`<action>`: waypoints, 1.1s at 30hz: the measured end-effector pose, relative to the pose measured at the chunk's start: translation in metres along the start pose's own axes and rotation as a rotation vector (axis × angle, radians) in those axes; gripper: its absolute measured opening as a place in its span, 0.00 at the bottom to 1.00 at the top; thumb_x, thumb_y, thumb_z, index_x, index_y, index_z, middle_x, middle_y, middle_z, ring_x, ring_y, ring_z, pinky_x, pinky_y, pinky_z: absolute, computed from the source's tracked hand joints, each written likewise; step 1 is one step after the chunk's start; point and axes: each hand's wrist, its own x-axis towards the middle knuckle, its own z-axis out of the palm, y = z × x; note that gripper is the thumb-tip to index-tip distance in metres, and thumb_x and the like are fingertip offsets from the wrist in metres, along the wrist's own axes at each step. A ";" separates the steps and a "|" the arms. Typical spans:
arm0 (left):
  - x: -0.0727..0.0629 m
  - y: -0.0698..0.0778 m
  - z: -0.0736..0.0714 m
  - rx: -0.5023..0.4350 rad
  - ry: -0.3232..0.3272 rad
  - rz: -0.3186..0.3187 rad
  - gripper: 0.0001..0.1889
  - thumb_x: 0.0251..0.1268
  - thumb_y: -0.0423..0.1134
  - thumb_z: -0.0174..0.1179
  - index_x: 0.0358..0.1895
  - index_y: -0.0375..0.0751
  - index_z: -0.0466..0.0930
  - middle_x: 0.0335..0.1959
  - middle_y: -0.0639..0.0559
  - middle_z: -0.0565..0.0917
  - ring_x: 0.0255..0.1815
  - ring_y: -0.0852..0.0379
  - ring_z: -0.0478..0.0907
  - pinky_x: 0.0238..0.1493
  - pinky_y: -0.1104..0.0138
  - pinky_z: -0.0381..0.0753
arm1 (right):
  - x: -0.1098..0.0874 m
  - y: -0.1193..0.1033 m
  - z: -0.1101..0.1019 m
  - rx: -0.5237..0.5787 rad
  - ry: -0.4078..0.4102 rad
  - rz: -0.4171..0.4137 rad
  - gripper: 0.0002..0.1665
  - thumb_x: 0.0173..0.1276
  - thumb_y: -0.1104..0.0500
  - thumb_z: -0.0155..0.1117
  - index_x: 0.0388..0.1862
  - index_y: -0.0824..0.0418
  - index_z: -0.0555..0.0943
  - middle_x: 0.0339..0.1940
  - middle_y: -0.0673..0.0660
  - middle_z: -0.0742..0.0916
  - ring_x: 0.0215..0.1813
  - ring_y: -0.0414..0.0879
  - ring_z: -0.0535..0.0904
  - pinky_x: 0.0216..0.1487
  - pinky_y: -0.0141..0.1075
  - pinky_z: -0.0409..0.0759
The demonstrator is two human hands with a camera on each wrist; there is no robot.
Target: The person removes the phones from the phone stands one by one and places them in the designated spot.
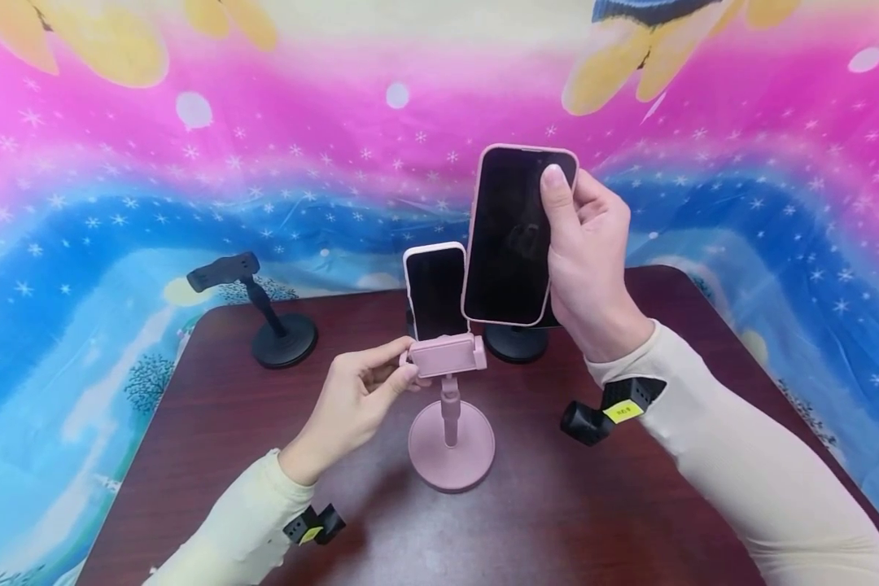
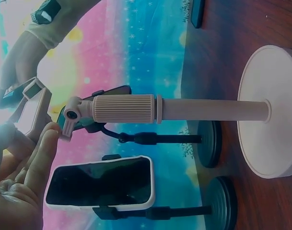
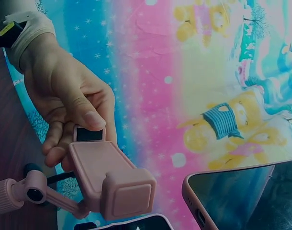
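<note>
A pink phone stand (image 1: 452, 456) is upright on the table, its clamp holder (image 1: 443, 356) at the top of the post. My left hand (image 1: 347, 399) pinches the left end of that holder between thumb and fingers, which the right wrist view (image 3: 91, 120) also shows at the holder's dark-padded end. Raised above and behind the holder, a phone in a pink case (image 1: 509, 236) is in my right hand (image 1: 593, 260). The thumb lies over the screen's upper right side; the other fingers go behind the phone, mostly hidden. Its screen is dark and faces me.
Behind the pink stand, a white-cased phone (image 2: 100, 182) sits in a black stand (image 2: 222, 203). A second black stand (image 2: 210, 143) is beside it, also bearing a phone. At the back left stands a black stand (image 1: 284, 338) with a bare holder. A patterned cloth (image 1: 337, 163) hangs behind the table.
</note>
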 end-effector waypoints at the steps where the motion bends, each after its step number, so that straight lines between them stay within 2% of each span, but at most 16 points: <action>1: 0.000 0.000 0.000 -0.003 -0.002 -0.003 0.19 0.71 0.25 0.59 0.62 0.21 0.75 0.47 0.29 0.87 0.39 0.67 0.88 0.44 0.64 0.90 | 0.000 0.000 -0.001 0.001 0.001 0.001 0.12 0.78 0.59 0.57 0.47 0.60 0.87 0.37 0.51 0.92 0.37 0.43 0.90 0.42 0.36 0.89; 9: 0.000 0.001 -0.001 -0.021 -0.009 -0.025 0.21 0.71 0.26 0.59 0.64 0.22 0.74 0.48 0.29 0.87 0.40 0.66 0.88 0.45 0.63 0.90 | -0.005 0.000 -0.010 -0.012 0.021 0.018 0.11 0.78 0.60 0.58 0.45 0.59 0.87 0.33 0.51 0.92 0.34 0.42 0.89 0.38 0.34 0.89; 17: 0.000 0.004 -0.002 -0.031 -0.014 -0.039 0.20 0.71 0.26 0.59 0.64 0.22 0.75 0.48 0.30 0.87 0.40 0.63 0.89 0.46 0.61 0.90 | -0.012 0.000 -0.024 -0.017 0.034 0.060 0.12 0.77 0.59 0.59 0.48 0.63 0.86 0.35 0.52 0.92 0.35 0.42 0.89 0.39 0.33 0.89; 29: 0.001 0.001 -0.002 -0.063 -0.010 -0.048 0.21 0.70 0.24 0.59 0.63 0.19 0.73 0.48 0.27 0.86 0.40 0.63 0.89 0.45 0.63 0.90 | -0.035 0.005 -0.045 -0.049 0.057 0.130 0.11 0.77 0.59 0.59 0.46 0.62 0.87 0.36 0.52 0.92 0.36 0.42 0.91 0.41 0.34 0.89; 33: 0.001 0.003 -0.001 -0.061 -0.006 -0.059 0.21 0.70 0.25 0.59 0.64 0.21 0.74 0.48 0.28 0.86 0.40 0.62 0.89 0.45 0.63 0.90 | -0.045 0.010 -0.052 -0.072 0.086 0.155 0.12 0.77 0.59 0.58 0.47 0.61 0.87 0.36 0.52 0.93 0.37 0.41 0.91 0.42 0.33 0.89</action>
